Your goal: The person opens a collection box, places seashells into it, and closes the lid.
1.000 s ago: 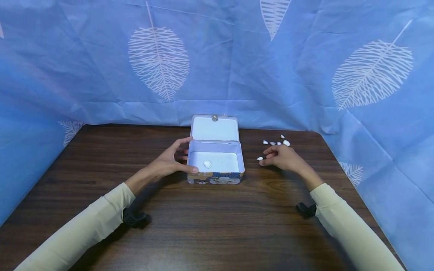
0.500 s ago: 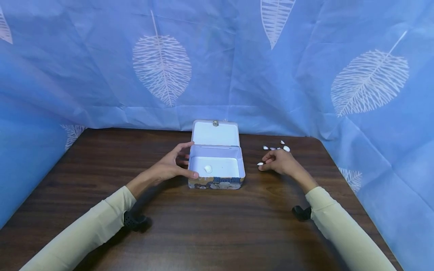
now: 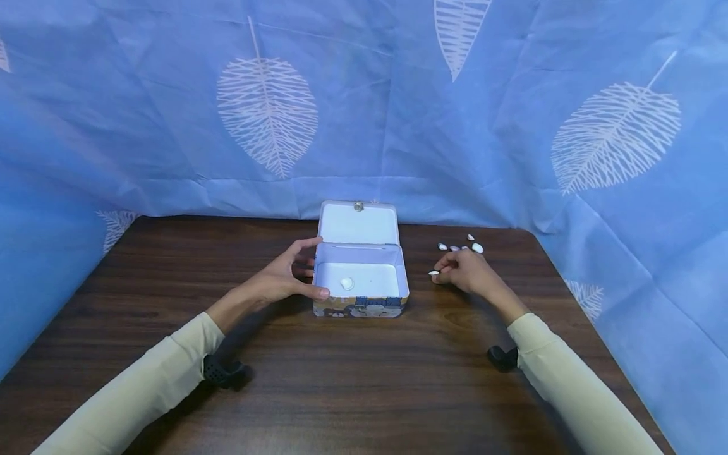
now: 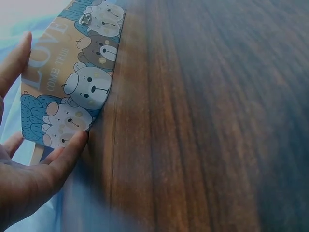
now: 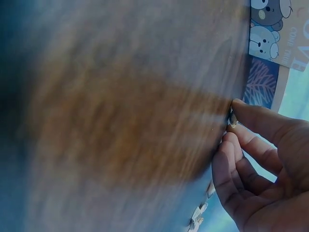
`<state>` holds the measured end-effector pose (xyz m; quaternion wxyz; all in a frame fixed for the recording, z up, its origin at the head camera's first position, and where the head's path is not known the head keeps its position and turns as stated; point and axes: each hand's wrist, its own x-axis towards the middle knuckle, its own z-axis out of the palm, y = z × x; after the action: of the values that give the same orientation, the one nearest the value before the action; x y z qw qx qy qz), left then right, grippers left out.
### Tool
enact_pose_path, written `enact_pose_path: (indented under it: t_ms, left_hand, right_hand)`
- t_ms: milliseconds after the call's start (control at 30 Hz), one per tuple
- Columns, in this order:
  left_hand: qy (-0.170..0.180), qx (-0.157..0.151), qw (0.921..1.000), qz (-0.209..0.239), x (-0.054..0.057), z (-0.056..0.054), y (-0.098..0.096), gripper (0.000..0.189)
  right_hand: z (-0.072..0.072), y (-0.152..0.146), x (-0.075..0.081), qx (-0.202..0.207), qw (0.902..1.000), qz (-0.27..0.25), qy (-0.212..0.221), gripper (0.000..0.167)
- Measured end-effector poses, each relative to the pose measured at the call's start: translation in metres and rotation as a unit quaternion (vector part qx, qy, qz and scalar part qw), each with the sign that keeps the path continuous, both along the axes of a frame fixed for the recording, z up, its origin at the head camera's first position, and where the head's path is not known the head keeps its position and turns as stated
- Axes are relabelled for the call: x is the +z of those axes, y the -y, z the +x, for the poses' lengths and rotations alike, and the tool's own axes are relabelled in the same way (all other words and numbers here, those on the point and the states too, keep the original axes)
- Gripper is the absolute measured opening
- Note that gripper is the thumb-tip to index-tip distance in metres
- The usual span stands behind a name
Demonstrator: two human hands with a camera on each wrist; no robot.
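A blue cloth (image 3: 364, 139) printed with white leaves hangs behind a dark wood-grained table (image 3: 352, 385). On the table stands a tin box (image 3: 364, 308), its lid (image 3: 358, 225) raised at the back and its front wall printed with cartoon bears and the word LOVE. Inside the tin box, toward its left front, lies one white shell (image 3: 347, 284).

The left hand (image 3: 279, 275) holds the left end of the tin box, spread wide — thumb on the front rim, index finger up by the back left corner. The right hand (image 3: 469, 272) is well closed, just to the right of the tin box, and pinches a small pale shell (image 3: 433, 273) between thumb and index finger; whether that shell touches the table I cannot tell. Farther right of the tin box, beyond the right hand, sits a loose cluster of small shells (image 3: 477, 248) — five show, one or two of them partly hidden behind the hand. Both forearms wear cream sleeves (image 3: 136, 385), with a black device (image 3: 224, 371) at each wrist.
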<state>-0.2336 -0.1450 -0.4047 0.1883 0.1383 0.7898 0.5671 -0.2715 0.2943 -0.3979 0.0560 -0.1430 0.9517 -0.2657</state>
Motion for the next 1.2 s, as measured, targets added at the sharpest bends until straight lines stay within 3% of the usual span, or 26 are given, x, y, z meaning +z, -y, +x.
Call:
enact_pose_path:
  t_ms: [100,267,667,867,1200]
  left_hand:
    - [0.001,-0.001,1.0000,-0.004,0.001,0.000,0.001,0.118]
    - [0.002,-0.005,1.0000,-0.004,0.002,-0.001,0.000,0.120]
    - [-0.001,-0.003,1.0000,-0.005,0.000,0.000,0.000,0.119]
    - [-0.002,-0.001,1.0000,-0.004,0.000,0.000,0.001,0.119]
    - [0.006,0.004,1.0000,-0.001,0.001,0.000,-0.001,0.118]
  right_hand:
    - [0.005,0.008,0.008,-0.015,0.9998,0.014,0.007,0.019]
    - [0.007,0.011,0.008,-0.020,0.9995,0.025,0.004,0.017]
    - [0.002,0.008,0.001,0.007,0.9986,-0.052,-0.002,0.017]
    - [0.005,0.011,0.011,0.002,0.9965,-0.083,-0.012,0.020]
    - [0.012,0.022,0.026,-0.005,0.9965,-0.080,-0.024,0.022]
